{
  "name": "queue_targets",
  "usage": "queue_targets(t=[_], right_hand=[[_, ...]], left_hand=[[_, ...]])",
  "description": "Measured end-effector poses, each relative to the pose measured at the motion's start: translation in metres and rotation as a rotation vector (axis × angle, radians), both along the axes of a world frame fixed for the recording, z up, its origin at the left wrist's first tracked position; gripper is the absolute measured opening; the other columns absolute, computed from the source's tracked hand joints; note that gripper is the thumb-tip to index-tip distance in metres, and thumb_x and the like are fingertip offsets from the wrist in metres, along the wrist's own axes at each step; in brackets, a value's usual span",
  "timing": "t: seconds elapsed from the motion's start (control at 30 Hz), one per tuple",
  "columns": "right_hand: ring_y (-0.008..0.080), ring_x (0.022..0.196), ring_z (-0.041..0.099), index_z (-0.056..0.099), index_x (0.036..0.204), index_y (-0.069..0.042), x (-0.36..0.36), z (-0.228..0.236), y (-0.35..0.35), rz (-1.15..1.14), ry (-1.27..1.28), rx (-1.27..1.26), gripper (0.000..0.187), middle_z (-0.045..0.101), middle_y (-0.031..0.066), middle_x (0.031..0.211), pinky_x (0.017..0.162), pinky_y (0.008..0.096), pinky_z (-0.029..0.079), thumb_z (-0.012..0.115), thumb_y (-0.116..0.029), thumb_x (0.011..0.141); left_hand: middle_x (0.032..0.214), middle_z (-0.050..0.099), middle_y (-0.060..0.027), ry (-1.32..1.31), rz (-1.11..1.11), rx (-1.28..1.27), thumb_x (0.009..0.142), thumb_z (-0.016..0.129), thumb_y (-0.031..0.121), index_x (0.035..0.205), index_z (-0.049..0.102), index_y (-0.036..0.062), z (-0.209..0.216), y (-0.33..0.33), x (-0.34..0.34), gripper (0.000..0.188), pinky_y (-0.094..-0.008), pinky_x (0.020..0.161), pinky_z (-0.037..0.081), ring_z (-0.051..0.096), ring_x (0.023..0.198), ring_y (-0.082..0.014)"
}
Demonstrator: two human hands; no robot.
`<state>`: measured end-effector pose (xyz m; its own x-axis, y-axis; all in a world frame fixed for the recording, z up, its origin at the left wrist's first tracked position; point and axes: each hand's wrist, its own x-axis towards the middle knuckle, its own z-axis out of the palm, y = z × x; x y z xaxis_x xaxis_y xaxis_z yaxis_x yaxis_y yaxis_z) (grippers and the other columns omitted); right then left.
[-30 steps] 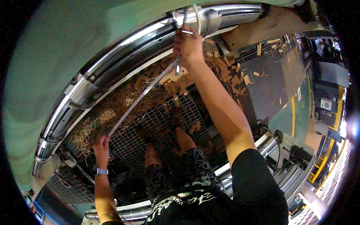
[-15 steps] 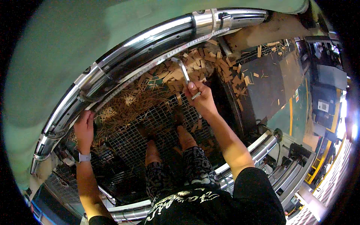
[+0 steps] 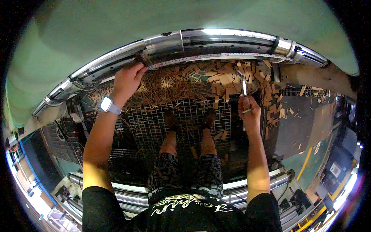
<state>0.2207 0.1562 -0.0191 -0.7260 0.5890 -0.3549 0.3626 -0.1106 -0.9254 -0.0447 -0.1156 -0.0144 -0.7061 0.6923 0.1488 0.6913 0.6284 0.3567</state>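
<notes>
A chrome shaft (image 3: 228, 40) with collars and dark slots spans the view under a large green curved panel. Along its lower edge stretches a measuring tape (image 3: 216, 57), white with red and black marks. At the tape's left end is my left hand (image 3: 129, 79), fingers pinched together on it beside a collar; the fingertips are partly hidden against the shaft. My right hand (image 3: 249, 110) is closed around a silver wrench (image 3: 243, 83) with a bent head, held upright below the shaft and apart from it. The wrench's exact type is hard to make out.
Cardboard scraps (image 3: 228, 77) and thin strips (image 3: 154, 87) litter the area below the shaft. I stand on a metal grating (image 3: 189, 116). Behind me run chrome rollers (image 3: 131, 199). A dark plate (image 3: 299, 120) lies to the right, beside a green floor with a yellow line.
The view has swung left, so the shaft now lies more level across it. My left hand stays at the tape's end, and my right hand still holds the wrench.
</notes>
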Motion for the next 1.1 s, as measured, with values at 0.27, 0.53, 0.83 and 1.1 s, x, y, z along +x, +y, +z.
queue_targets(t=[0.27,0.53,0.83,1.1], right_hand=[[0.0078,0.063,0.04,0.051,0.093,-0.002,0.005,-0.026,0.111,0.187,-0.043,0.707,0.014,0.046,-0.0007,0.068,0.056,0.0222,0.034,0.046,-0.014,0.087],[0.0324,0.076,0.055,0.047,0.107,-0.004,-0.037,0.052,0.251,0.294,-0.218,1.25,0.031,0.058,0.0159,0.087,0.069,0.031,0.044,0.042,0.002,0.077],[0.0235,0.084,0.057,0.048,0.109,-0.003,-0.048,0.059,0.293,0.445,-0.181,1.176,0.037,0.058,0.0153,0.096,0.077,0.0284,0.043,0.044,0.009,0.073],[0.0349,0.087,0.056,0.051,0.114,-0.012,-0.058,0.061,0.34,0.726,-0.341,1.536,0.055,0.057,0.0165,0.103,0.074,0.0383,0.046,0.043,0.012,0.065]], left_hand=[[0.057,0.054,-0.0136,0.046,0.022,-0.054,0.081,0.055,0.029,0.086,0.059,0.013,-0.012,0.0,-0.007,0.017,-0.0407,0.047,0.042,0.055,0.053,-0.0328],[0.071,0.057,-0.0146,0.047,-0.013,-0.033,0.082,0.055,0.022,0.082,0.057,0.006,-0.011,0.008,-0.007,0.016,-0.0393,0.053,0.042,0.055,0.063,-0.0329],[0.071,0.056,-0.0154,0.037,0.036,0.007,0.081,0.056,0.02,0.081,0.055,0.0058,-0.002,0.009,0.004,0.014,-0.0388,0.051,0.042,0.054,0.062,-0.0348],[0.066,0.055,-0.0154,0.166,0.024,0.01,0.081,0.056,0.021,0.081,0.056,0.0069,-0.01,0.009,0.003,0.014,-0.0398,0.047,0.04,0.053,0.059,-0.0347]])
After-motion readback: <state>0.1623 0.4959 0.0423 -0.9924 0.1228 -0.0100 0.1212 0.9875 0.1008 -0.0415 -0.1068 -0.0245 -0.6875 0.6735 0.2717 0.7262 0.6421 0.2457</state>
